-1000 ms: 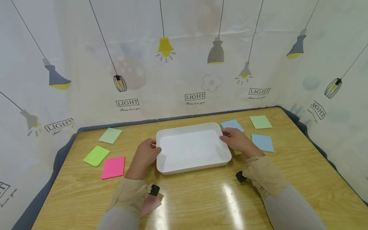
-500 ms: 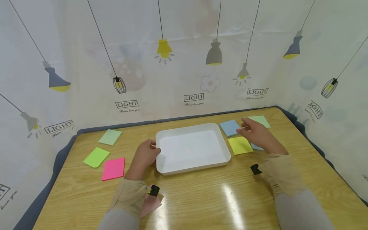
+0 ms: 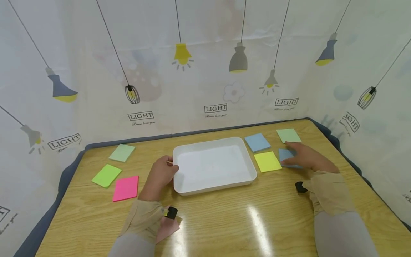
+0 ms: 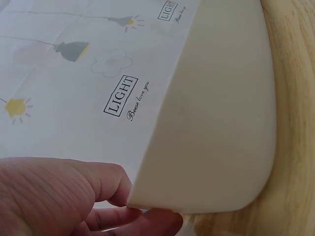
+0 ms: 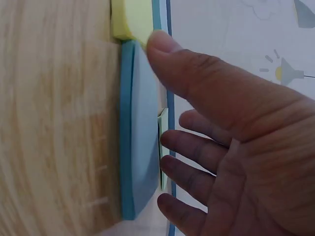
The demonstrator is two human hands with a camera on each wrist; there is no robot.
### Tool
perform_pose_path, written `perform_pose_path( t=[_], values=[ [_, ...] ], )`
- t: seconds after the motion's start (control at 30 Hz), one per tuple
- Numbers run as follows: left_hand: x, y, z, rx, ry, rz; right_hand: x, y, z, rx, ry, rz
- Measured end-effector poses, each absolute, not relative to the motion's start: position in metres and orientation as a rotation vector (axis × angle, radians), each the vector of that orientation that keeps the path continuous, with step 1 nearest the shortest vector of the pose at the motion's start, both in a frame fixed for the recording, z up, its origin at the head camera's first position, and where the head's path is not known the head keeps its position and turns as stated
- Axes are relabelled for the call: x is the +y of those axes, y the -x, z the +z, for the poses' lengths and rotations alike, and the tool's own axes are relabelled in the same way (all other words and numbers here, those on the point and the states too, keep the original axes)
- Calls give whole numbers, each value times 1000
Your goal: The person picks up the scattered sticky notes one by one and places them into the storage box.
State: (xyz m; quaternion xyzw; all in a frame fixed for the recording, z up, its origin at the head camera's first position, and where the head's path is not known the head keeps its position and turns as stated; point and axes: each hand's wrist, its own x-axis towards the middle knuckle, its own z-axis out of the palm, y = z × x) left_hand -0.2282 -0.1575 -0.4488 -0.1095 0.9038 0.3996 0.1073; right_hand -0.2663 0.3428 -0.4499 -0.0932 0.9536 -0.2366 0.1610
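A shallow white tray sits mid-table. My left hand pinches its left rim, thumb on the inner side; the left wrist view shows the fingers curled under the tray wall. Over at the right, my right hand hovers above a blue sticky note pad, covering part of it. In the right wrist view its thumb and fingers are spread apart over the blue pad's top, with nothing between them. A yellow sticky note pad lies between the tray and that hand.
Another blue pad and a pale green pad lie behind on the right. At left are a pale green pad, a lime pad and a bright pink pad. A light pink pad is partly under the left forearm.
My right hand has let go of the tray's right rim and moved right, over the nearer blue pad, uncovering the yellow one. My left hand stays on the tray.
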Motion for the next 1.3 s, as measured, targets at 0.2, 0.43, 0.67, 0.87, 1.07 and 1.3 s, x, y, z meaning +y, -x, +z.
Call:
perform_pose_path(
  t=[0.2, 0.43, 0.67, 0.87, 1.07, 1.3],
  values=[
    [-160, 228, -447, 2665, 326, 1169, 341, 268, -451, 2744, 303, -651],
    [-162, 228, -444, 2642, 353, 1199, 337, 270, -449, 2788, 299, -636],
    [-165, 228, -443, 2658, 339, 1191, 336, 275, -448, 2824, 310, -548],
    [-166, 228, -445, 2669, 326, 1189, 338, 277, -449, 2857, 252, -488],
    [-163, 228, -448, 2653, 316, 1201, 343, 267, -449, 2838, 182, -509],
    [-158, 228, -448, 2657, 330, 1177, 349, 260, -440, 2813, 234, -516]
  ],
)
